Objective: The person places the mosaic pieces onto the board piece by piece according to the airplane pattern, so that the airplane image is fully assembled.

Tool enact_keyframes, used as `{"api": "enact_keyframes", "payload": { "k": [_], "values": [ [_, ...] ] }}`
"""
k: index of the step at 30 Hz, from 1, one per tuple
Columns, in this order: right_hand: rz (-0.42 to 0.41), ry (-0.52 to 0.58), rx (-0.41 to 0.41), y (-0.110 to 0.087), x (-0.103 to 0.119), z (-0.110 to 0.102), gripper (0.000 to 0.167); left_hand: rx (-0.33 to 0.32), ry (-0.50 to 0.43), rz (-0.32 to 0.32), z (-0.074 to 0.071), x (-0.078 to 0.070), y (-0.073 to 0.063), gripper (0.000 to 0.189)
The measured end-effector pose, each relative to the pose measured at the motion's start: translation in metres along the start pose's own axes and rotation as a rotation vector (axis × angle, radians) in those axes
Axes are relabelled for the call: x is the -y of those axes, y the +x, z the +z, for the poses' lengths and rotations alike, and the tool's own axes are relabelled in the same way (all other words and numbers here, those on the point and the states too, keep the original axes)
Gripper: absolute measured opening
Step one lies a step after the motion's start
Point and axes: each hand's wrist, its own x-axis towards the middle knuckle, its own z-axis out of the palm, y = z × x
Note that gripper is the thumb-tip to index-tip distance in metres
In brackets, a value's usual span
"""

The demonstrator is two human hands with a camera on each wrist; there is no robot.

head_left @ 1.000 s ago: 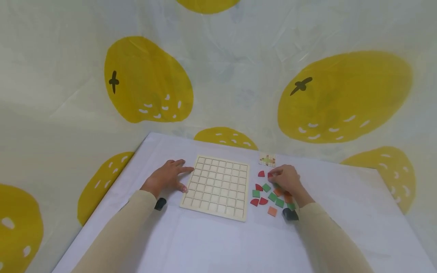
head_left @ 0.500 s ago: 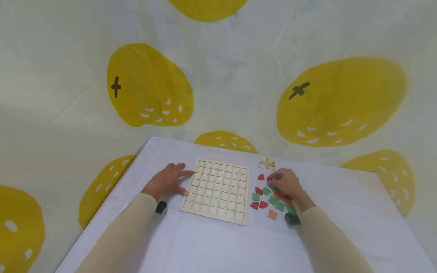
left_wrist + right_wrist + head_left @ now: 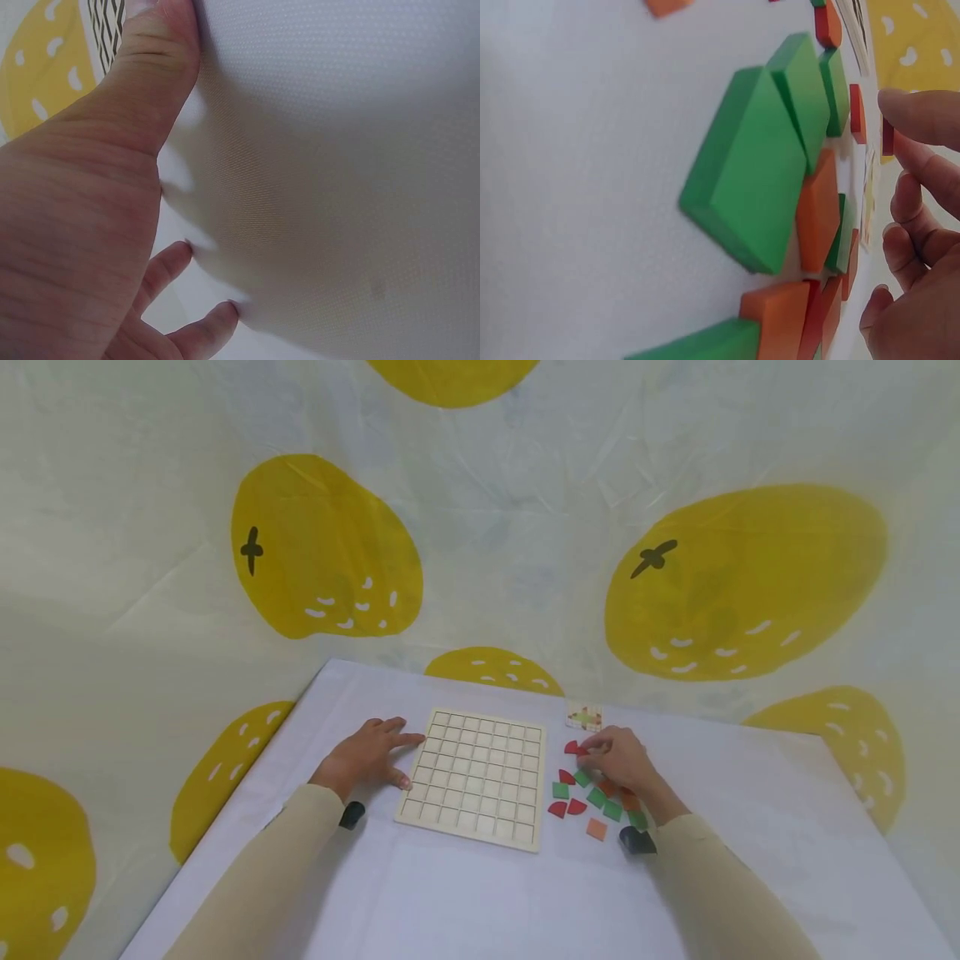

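A pale wooden board (image 3: 474,781) with a grid of square cells lies on the table, its cells bare. At its left edge, my left hand (image 3: 367,756) rests with fingers spread, thumb and forefinger touching the rim. My right hand (image 3: 624,764) is over the loose pieces to the right of the board. Between its thumb and forefinger it pinches a red piece (image 3: 888,136), seen edge-on in the right wrist view. Beside those fingertips lies a red quarter-circle piece (image 3: 571,747). Below are green squares (image 3: 612,811), an orange square (image 3: 596,829) and more red quarter-circles (image 3: 557,810).
A small patterned card (image 3: 583,717) lies near the table's far edge, beyond the right hand. The white-covered table (image 3: 450,902) meets a hanging sheet (image 3: 517,543) printed with yellow fruit. Dark wrist devices sit below both wrists.
Holding the red piece, my right hand has shifted slightly left, towards the neighbouring red quarter-circle. My left hand stays at the board's edge. The head view has tilted a little.
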Motion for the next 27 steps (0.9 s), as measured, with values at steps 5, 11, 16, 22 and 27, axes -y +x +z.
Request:
{"api": "enact_keyframes", "payload": {
  "k": [5, 11, 16, 22, 27],
  "values": [
    [0.025, 0.051, 0.005, -0.002, 0.004, 0.003, 0.038, 0.003, -0.009, -0.004, -0.001, 0.0, -0.001, 0.094],
    [0.071, 0.124, 0.051, -0.006, 0.005, 0.008, 0.046, 0.002, -0.003, 0.002, 0.0, 0.0, -0.001, 0.094],
    [0.103, 0.136, 0.057, -0.007, 0.009, 0.012, 0.05, -0.001, 0.008, 0.006, 0.0, 0.0, -0.002, 0.093],
    [0.09, 0.097, 0.041, -0.007, 0.015, 0.016, 0.045, 0.003, 0.006, 0.005, -0.001, 0.0, -0.001, 0.093],
    [0.048, 0.072, 0.04, -0.007, 0.019, 0.018, 0.036, 0.004, 0.006, 0.003, -0.001, 0.0, 0.0, 0.093]
  ]
}}
